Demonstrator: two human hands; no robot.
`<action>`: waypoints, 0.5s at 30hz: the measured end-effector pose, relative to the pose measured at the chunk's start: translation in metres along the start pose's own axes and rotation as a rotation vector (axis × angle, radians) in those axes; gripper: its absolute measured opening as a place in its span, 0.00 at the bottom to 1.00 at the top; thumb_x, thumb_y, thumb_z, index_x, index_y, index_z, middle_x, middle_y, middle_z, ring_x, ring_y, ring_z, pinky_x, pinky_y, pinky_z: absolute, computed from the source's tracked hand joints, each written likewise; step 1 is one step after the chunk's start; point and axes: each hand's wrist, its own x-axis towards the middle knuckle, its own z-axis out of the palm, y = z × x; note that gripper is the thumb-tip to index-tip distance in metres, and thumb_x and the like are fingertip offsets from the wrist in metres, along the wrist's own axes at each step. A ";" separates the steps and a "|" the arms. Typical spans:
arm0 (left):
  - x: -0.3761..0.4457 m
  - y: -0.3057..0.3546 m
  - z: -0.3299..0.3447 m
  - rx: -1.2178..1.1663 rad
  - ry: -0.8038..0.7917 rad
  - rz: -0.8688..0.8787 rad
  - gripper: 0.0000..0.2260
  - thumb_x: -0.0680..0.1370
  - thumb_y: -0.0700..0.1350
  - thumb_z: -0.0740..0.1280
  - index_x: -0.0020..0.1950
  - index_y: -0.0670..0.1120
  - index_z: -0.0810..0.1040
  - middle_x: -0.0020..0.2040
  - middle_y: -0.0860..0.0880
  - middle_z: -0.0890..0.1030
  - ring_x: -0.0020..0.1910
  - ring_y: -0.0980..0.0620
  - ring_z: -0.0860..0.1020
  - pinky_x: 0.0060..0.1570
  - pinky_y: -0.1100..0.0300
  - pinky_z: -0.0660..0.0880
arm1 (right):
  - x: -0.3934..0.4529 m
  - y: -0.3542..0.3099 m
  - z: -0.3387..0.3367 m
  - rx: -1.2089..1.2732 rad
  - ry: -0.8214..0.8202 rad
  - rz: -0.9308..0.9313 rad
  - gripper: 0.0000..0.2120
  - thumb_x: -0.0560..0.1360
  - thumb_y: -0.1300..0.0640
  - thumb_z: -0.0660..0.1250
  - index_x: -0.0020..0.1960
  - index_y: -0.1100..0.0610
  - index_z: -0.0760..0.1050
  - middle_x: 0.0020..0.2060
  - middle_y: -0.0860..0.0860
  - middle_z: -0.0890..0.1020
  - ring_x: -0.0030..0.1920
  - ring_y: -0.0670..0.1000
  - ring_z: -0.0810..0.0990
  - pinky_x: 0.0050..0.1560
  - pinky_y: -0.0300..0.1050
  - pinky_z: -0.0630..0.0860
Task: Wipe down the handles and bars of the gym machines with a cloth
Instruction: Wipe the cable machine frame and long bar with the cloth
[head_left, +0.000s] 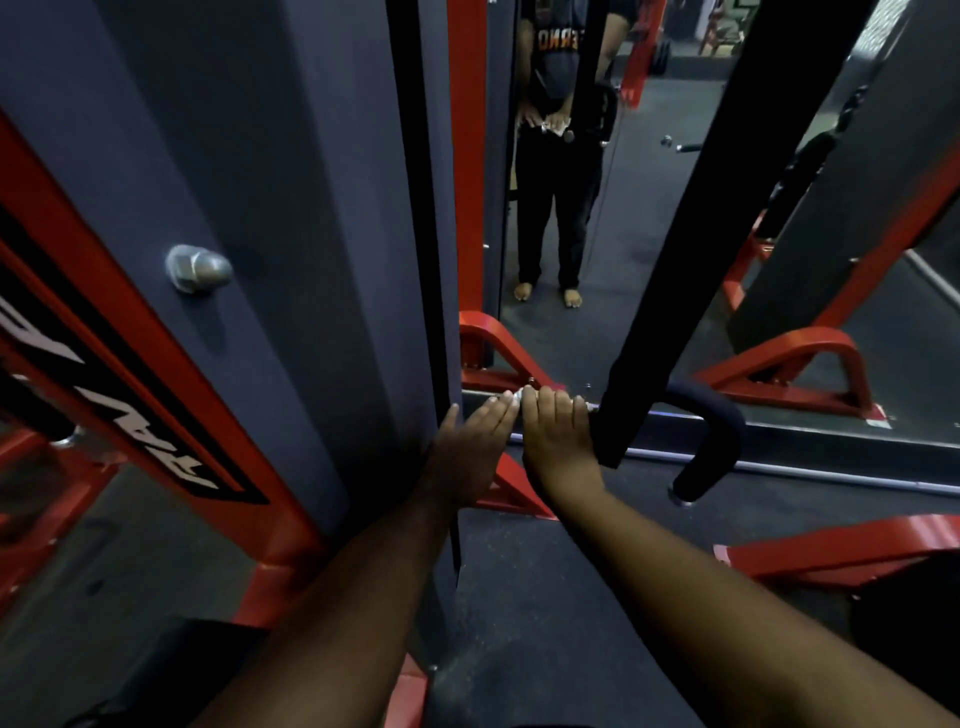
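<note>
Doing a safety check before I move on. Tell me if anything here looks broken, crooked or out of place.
Nothing stands out. Both hands, left hand and right hand, hold a white cloth on the bar beside the black curved handle. The red frame looks intact.

The gym machine frame (483, 343) is bright red. The big post (291, 208) on the left is dark blue-grey, with a shiny silver bolt cap (200, 270). A red panel (130, 364) near the left has a black stripe with white letters. The cloth (511, 397) is white. The curved handle (714, 441) is black. The floor (545, 597) is dark grey with tiny speckles.
</note>
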 end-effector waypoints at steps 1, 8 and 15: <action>0.000 -0.001 0.000 -0.006 0.002 0.011 0.33 0.75 0.45 0.51 0.81 0.44 0.65 0.81 0.47 0.65 0.77 0.50 0.69 0.65 0.39 0.74 | -0.009 0.001 0.008 -0.046 0.031 -0.018 0.26 0.77 0.62 0.55 0.75 0.63 0.67 0.65 0.61 0.71 0.66 0.64 0.72 0.70 0.63 0.66; 0.000 0.002 -0.006 -0.038 0.051 0.033 0.34 0.72 0.43 0.52 0.79 0.43 0.68 0.79 0.47 0.69 0.75 0.51 0.71 0.63 0.41 0.75 | 0.048 0.007 -0.035 0.111 -0.180 0.052 0.09 0.81 0.57 0.62 0.56 0.58 0.77 0.52 0.57 0.83 0.53 0.63 0.84 0.49 0.52 0.77; 0.007 0.000 0.000 -0.021 0.070 0.054 0.31 0.76 0.43 0.50 0.79 0.42 0.69 0.78 0.45 0.70 0.75 0.49 0.72 0.63 0.39 0.76 | -0.013 0.001 0.020 0.026 0.096 -0.019 0.30 0.75 0.65 0.55 0.77 0.66 0.64 0.72 0.65 0.69 0.74 0.67 0.67 0.75 0.66 0.63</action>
